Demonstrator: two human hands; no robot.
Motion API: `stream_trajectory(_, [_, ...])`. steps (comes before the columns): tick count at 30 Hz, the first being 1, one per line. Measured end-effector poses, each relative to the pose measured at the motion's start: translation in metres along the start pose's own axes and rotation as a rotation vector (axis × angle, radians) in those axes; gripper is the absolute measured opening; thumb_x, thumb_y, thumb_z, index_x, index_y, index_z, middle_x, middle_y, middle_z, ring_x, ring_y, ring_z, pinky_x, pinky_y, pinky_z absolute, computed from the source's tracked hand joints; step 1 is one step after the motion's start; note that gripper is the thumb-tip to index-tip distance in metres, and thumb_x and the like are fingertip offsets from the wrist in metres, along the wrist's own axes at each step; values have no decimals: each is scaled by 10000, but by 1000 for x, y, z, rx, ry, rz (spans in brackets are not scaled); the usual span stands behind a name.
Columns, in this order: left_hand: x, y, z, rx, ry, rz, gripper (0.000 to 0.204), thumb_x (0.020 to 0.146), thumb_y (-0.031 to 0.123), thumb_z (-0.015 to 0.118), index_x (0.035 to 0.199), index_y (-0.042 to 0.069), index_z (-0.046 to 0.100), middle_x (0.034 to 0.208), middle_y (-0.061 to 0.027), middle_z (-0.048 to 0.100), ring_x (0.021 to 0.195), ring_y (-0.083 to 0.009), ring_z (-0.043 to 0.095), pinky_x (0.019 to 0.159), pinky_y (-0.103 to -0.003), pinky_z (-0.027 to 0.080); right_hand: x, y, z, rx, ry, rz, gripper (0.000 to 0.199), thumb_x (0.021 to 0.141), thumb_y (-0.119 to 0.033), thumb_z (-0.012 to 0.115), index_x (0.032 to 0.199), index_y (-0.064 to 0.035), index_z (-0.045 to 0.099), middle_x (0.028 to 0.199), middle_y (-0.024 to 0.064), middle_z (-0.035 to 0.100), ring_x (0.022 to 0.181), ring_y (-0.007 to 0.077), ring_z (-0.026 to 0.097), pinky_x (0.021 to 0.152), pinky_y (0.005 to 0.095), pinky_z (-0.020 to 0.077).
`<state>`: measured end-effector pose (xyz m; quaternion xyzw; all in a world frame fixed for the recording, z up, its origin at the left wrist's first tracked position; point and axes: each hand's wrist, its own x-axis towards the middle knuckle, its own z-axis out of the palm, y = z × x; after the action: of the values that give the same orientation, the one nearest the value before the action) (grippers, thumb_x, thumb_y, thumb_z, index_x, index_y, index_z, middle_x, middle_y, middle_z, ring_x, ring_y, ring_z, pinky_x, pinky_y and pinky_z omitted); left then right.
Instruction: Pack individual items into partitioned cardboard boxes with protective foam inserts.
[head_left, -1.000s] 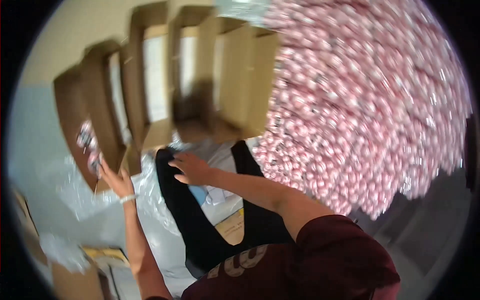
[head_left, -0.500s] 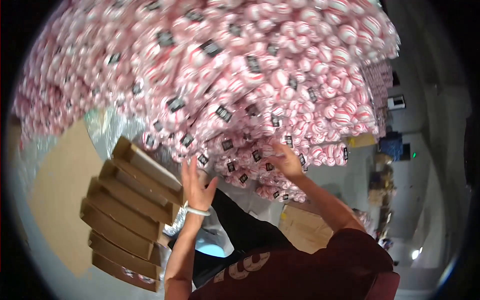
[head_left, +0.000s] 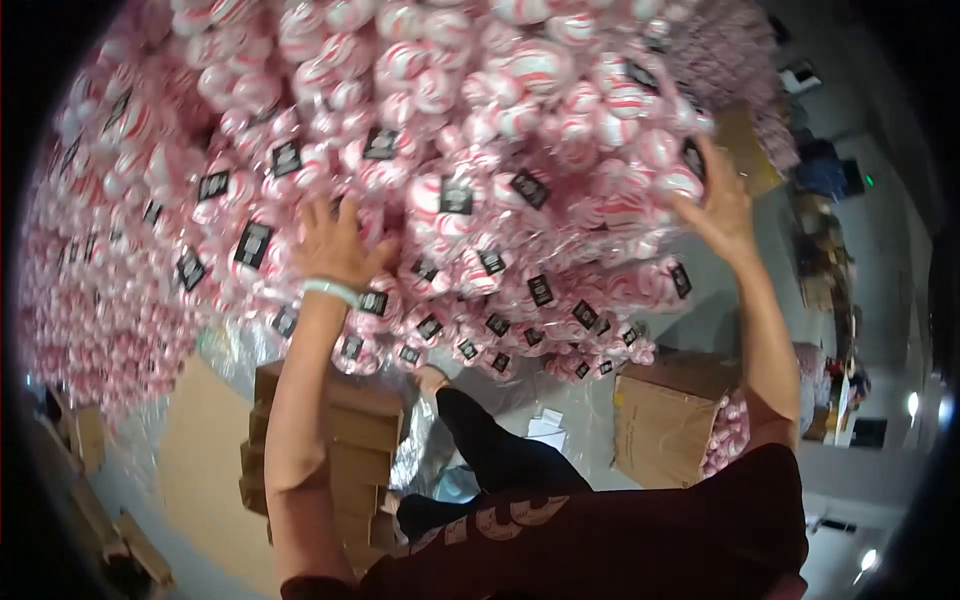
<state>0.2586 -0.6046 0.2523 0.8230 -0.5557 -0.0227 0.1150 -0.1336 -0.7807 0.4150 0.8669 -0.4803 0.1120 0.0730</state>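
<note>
A large heap of see-through plastic bags [head_left: 535, 75] fills the upper part of the head view. They hold red-and-white striped balls and carry small black labels [head_left: 457, 195]. Spread out on the heap's near left side is my left hand [head_left: 338, 248], fingers apart, with a pale band [head_left: 333, 290] on the wrist. My right hand [head_left: 725, 210] is at the heap's right edge, its fingers stretched up alongside a bag. Neither hand is closed around anything. Whether the right fingertips press on the plastic, I cannot tell.
Brown open cardboard boxes [head_left: 362, 440] stand below my left forearm, beside a large flat cardboard sheet [head_left: 205, 430]. At right, a cardboard carton [head_left: 660, 425] stands near more striped balls [head_left: 728, 435]. White papers [head_left: 547, 430] lie on the floor near my leg.
Both hands have moved up and outward, the left one onto the bags, the right one to the heap's right edge. The view has shifted closer to the heap.
</note>
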Motion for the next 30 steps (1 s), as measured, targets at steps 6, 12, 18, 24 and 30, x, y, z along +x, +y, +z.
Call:
stream_trajectory(6, [41, 49, -23, -7, -149, -184, 826, 636, 591, 729, 1274, 128, 482, 1452, -188, 301, 1367, -406, 232, 1023, -642, 268, 35, 64, -36, 250, -285, 58, 846, 779, -354, 724, 1451, -55, 305, 1470, 190, 335, 1359, 281, 329, 1106, 363, 260])
stream_trajectory(12, [50, 38, -24, -66, -202, -281, 983, 590, 684, 707, 1410, 270, 356, 1469, -180, 276, 1360, -428, 229, 1020, -667, 242, 63, 36, -34, 173, -432, 67, 913, 750, -413, 722, 1462, -54, 278, 1482, 210, 298, 1394, 286, 249, 1128, 368, 195])
stream_trajectory(18, [41, 62, -25, -88, -162, -207, 971, 580, 584, 747, 1418, 284, 359, 1519, -170, 181, 1371, -457, 186, 991, -684, 246, 66, 41, -41, 231, -304, 64, 864, 747, -370, 702, 1468, -126, 294, 1453, 202, 341, 1381, 316, 266, 1119, 397, 216])
stream_trajectory(24, [-6, 49, -31, -220, 424, -7, 747, 541, 498, 734, 1212, 201, 594, 1087, -207, 529, 1016, -389, 517, 812, -495, 439, 51, -26, -79, -40, -106, -323, 743, 757, -327, 707, 1388, -54, 425, 1340, 177, 496, 1249, 298, 448, 1047, 398, 327])
stream_trajectory(30, [-123, 47, -66, -602, 504, -346, 875, 524, 360, 765, 1332, 189, 476, 1150, -244, 416, 1049, -404, 444, 824, -479, 403, 47, -83, -104, 112, -280, -599, 804, 834, -411, 646, 1439, -12, 299, 1458, 168, 344, 1323, 300, 332, 1084, 414, 258])
